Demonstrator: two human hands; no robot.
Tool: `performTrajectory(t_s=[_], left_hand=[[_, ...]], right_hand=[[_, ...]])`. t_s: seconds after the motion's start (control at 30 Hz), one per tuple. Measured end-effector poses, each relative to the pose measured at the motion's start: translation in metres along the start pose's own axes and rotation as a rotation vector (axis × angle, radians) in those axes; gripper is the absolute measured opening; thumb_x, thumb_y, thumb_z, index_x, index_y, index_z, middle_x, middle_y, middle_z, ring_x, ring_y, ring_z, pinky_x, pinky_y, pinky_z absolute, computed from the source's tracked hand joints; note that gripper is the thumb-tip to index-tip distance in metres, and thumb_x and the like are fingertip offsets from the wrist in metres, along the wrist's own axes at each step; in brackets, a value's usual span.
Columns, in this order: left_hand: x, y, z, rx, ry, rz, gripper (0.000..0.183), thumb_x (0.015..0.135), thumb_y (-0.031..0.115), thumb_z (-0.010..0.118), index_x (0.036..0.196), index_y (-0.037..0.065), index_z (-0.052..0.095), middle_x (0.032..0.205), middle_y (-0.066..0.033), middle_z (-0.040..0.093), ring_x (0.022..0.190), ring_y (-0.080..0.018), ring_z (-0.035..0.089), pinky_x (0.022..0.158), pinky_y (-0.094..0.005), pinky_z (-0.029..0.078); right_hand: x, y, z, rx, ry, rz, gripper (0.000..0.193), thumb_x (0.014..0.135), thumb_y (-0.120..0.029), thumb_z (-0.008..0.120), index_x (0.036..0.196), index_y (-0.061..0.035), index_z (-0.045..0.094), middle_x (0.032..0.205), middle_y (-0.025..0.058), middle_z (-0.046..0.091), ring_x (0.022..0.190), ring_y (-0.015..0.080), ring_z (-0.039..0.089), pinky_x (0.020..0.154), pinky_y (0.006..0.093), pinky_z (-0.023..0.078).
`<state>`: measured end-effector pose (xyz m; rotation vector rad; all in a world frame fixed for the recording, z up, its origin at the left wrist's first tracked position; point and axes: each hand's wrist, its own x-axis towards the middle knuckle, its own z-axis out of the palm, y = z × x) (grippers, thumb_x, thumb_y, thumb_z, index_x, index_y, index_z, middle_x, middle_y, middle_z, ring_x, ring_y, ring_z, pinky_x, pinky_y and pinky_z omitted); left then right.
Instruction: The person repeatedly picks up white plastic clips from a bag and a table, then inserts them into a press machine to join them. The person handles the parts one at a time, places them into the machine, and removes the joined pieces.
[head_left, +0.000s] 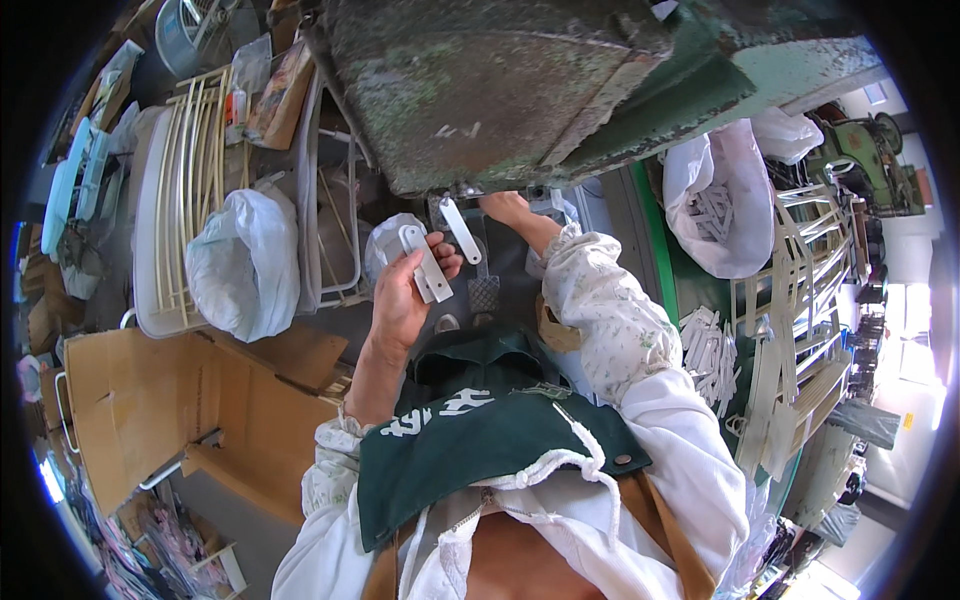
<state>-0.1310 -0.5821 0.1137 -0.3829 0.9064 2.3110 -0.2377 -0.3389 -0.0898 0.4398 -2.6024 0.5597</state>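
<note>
My left hand (403, 292) is closed around a few flat white strips (428, 265) with rounded ends and small holes. A single white strip (460, 231) slants just below the metal tip of a large worn green machine (490, 110); whether anything grips it, I cannot make out. Close to that strip, my right hand (508, 208) reaches in under the machine's lower edge. Its fingers are mostly hidden there, so what they hold does not show. Floral sleeve covers are on both arms, and a dark green apron covers my front.
On the left stand a white bag (243, 265), a pale tub (150, 225) with long thin rods, and an open cardboard box (140, 410). To the right are a bag of white strips (720, 240), a loose heap of strips (708, 360) and stacked long slats (795, 330).
</note>
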Motion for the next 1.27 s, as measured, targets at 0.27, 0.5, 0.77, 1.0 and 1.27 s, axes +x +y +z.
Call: performTrajectory(t_s=[0.27,0.5,0.77,1.0,1.27], left_hand=[[-0.01,0.0,-0.018,0.305,0.105,0.151,0.025,0.09,0.024,0.063,0.103,0.002,0.068,0.096,-0.0009,0.065,0.079,-0.006,0.055,0.066,-0.0214,0.044],[-0.002,-0.001,-0.018,0.534,0.17,0.268,0.024,0.088,0.022,0.066,0.099,0.0,0.07,0.093,-0.0033,0.068,0.086,-0.0087,0.059,0.081,-0.0238,0.044],[0.003,0.0,-0.014,0.504,0.18,0.223,0.023,0.084,0.019,0.07,0.097,0.0,0.071,0.069,0.0054,0.059,0.054,-0.0023,0.046,0.049,-0.019,0.032],[-0.013,0.014,-0.02,0.665,0.003,0.255,0.023,0.087,0.016,0.067,0.098,-0.004,0.068,0.061,0.0,0.057,0.051,-0.0023,0.043,0.047,-0.0195,0.031],[-0.005,0.009,-0.041,0.316,-0.283,0.278,0.036,0.095,0.026,0.053,0.114,-0.004,0.061,0.081,-0.0158,0.069,0.05,-0.005,0.043,0.048,-0.0187,0.034]], right_hand=[[0.008,-0.002,-0.004,0.013,-0.115,0.026,0.042,0.076,-0.013,0.054,0.117,-0.0051,0.058,0.118,0.0196,0.058,0.109,0.0368,0.055,0.091,0.0446,0.044],[0.009,0.008,-0.012,0.073,-0.277,0.239,0.042,0.074,-0.014,0.056,0.115,-0.0071,0.058,0.118,0.0178,0.058,0.11,0.036,0.055,0.091,0.0445,0.044],[0.008,0.01,-0.033,0.224,-0.037,0.089,0.03,0.073,-0.013,0.062,0.101,-0.0032,0.06,0.101,0.0161,0.06,0.097,0.0325,0.056,0.087,0.0411,0.042],[0.036,-0.105,-0.158,1.0,-0.026,0.685,0.022,0.083,-0.02,0.063,0.097,-0.0039,0.067,0.079,0.004,0.056,0.076,0.0167,0.051,0.071,0.0303,0.042],[0.061,-0.146,-0.195,0.972,-0.283,0.742,0.021,0.071,-0.012,0.079,0.084,0.0006,0.067,0.078,0.0029,0.065,0.065,0.0128,0.055,0.056,0.0276,0.044]])
